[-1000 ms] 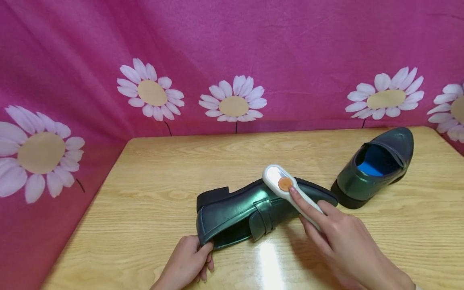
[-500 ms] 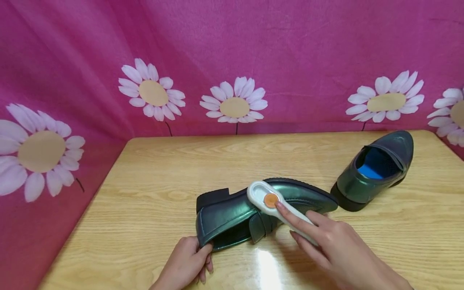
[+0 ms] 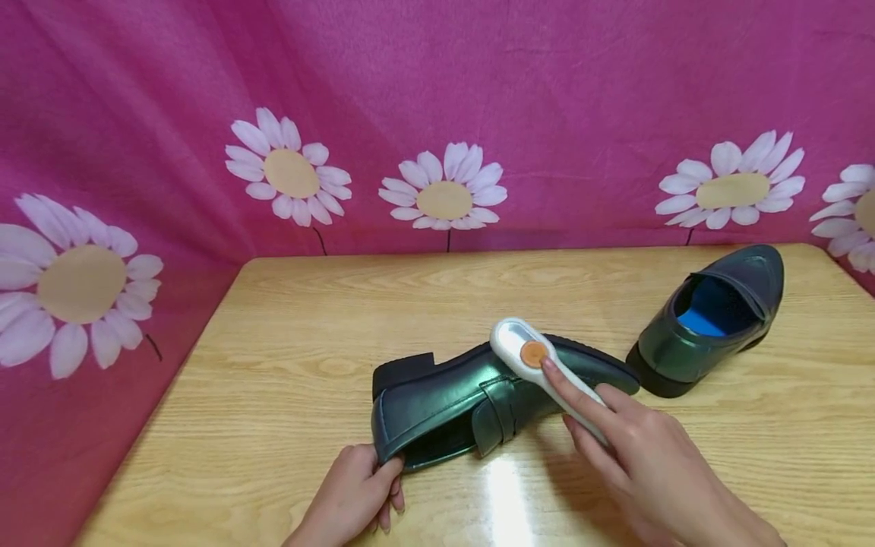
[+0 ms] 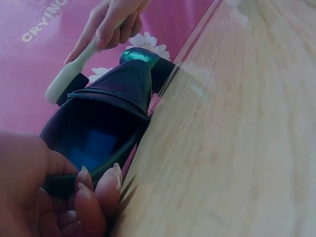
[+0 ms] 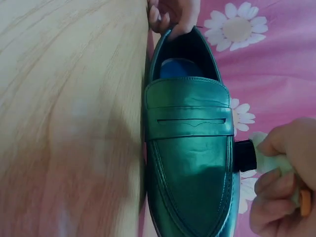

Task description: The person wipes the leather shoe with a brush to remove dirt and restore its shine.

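A dark green loafer (image 3: 437, 399) lies on its side, sole facing away from the person and toe to the right. My left hand (image 3: 352, 486) pinches the rim at its heel, thumb inside the opening, as the left wrist view shows. My right hand (image 3: 649, 448) grips the handle of a white brush (image 3: 509, 342), index finger stretched to an orange button (image 3: 534, 353) on its head. In the right wrist view the brush's black bristles (image 5: 244, 155) meet the side of the loafer's upper. A blue insole (image 5: 180, 69) shows inside.
The second loafer (image 3: 683, 342) stands upright at the right, its heel close to the first one's toe. Both are on a wood-grain table (image 3: 294, 319). Behind hangs a pink cloth (image 3: 547, 91) with white daisies.
The brush slid left and toward the person along the loafer's side, then back up and right near where it began. My left hand and both loafers stayed put.
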`<state>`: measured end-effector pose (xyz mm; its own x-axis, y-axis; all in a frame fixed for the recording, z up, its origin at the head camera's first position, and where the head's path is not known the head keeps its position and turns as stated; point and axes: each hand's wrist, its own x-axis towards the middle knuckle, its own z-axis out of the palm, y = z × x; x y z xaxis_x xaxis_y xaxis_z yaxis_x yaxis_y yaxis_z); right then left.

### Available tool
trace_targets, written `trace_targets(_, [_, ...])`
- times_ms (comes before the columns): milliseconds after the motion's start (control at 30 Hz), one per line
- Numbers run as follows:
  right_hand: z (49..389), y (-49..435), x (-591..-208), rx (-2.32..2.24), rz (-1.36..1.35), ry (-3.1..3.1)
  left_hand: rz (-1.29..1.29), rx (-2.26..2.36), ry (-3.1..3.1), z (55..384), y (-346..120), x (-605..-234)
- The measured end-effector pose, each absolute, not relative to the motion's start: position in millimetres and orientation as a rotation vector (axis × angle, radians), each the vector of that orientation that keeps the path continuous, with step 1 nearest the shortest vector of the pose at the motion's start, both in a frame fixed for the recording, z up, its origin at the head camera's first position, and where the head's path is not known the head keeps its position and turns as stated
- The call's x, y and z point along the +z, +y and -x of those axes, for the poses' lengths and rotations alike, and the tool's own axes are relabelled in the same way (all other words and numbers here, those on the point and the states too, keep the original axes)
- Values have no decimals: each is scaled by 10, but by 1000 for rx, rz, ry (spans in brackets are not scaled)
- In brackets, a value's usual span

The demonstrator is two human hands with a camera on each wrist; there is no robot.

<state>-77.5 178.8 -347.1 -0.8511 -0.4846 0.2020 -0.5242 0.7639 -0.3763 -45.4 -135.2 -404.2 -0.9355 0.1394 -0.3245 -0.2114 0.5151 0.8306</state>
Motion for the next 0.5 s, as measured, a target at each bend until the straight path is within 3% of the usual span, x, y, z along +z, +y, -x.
trace_targets(200, [763,1774,-3484,602,-984,-2827,58,1395,2414,452,-1349,-4046])
trace_targets(367, [765,1768,-3481,605,-872,-2873,33,1390,2440,463,-1343,-4047])
trace_targets(500, [771,1761,-3463,617,-982,-2932,31,1390,2439,464,-1348,-4047])
